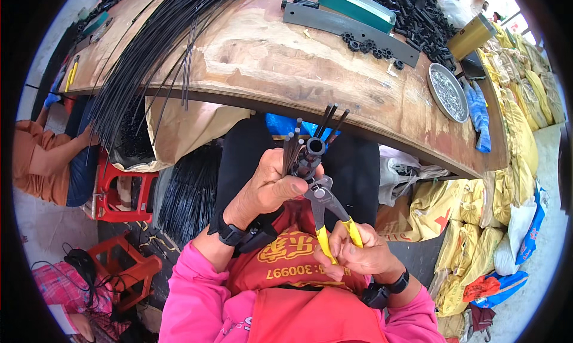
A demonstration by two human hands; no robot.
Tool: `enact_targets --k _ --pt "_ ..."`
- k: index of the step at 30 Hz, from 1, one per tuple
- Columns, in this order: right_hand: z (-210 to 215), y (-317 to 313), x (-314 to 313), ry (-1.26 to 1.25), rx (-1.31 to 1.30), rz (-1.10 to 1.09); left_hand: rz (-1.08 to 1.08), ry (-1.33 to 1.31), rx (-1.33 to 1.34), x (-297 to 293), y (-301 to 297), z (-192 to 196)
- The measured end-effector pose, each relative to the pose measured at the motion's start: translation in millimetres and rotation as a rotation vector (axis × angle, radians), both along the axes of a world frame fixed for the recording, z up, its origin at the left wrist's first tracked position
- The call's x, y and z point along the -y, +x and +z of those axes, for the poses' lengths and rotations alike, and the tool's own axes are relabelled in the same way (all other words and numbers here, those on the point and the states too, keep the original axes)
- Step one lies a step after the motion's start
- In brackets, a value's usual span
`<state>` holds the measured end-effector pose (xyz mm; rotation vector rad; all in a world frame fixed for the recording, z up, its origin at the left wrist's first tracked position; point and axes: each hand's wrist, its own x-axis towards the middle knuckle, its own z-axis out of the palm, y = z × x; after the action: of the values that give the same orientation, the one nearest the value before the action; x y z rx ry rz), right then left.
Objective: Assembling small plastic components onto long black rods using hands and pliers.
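Left hand (pixel 271 185) clamps its fingers round a bundle of thin black rods (pixel 292 149) and a round black hub (pixel 314 147), just below the rough wooden bench (pixel 268 62); right hand (pixel 358 253) squeezes yellow-handled steel pliers (pixel 328 212), whose tip meets the hub.

Yellow sacks (pixel 519 134) are being kept heaped beyond the table's (pixel 268 56) right edge; a green box (pixel 357 6) is lying near its far edge.

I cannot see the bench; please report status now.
Left hand grips black rods and round fitting. Right hand squeezes yellow-handled pliers on it. Nothing in the way.
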<state>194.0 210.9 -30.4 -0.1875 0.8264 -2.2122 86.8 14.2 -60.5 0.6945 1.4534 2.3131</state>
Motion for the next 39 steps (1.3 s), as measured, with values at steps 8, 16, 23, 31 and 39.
enact_targets --k 8,16,23,31,39 --pt "16 -11 -24 0.515 -0.264 -0.29 0.075 -0.063 -0.063 -9 -11 -2" --pt "78 -93 -91 1.586 -0.751 -0.75 0.175 0.046 -0.039 -9 -2 14" --pt "75 -180 -203 2.349 -1.027 -0.713 0.194 0.004 -0.002 -19 7 24" --pt "82 -194 -199 2.273 -0.785 -0.525 0.139 0.055 0.027 -22 5 23" --pt "59 -202 -202 2.333 -1.161 -0.755 0.134 0.027 0.027 -25 2 20"
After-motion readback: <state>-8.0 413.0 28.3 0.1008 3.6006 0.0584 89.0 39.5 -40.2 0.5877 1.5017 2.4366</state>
